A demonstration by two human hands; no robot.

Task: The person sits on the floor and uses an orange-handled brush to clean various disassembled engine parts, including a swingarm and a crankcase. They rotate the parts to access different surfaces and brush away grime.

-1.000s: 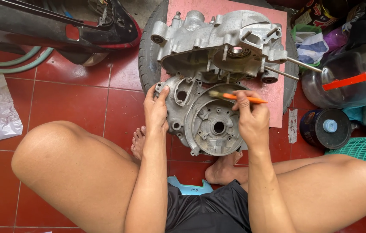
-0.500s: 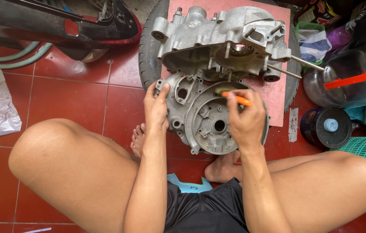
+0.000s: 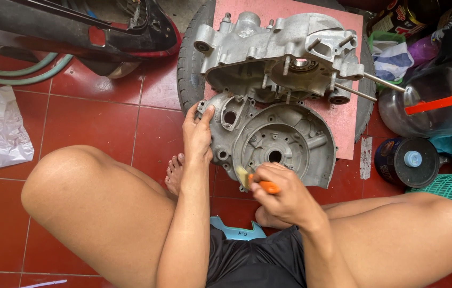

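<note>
Fingers of left hand [image 3: 198, 133] clasp crankcase [image 3: 276, 141] edge; right hand [image 3: 282, 194] grips brush [image 3: 258, 183].

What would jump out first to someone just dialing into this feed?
The two grey metal engine casings at top centre, lying on a pink board over a black tyre. The left hand grips the lower casing's left edge, while the right hand holds an orange-handled brush at its lower rim. Bare knees frame both sides on red floor tiles.
</note>
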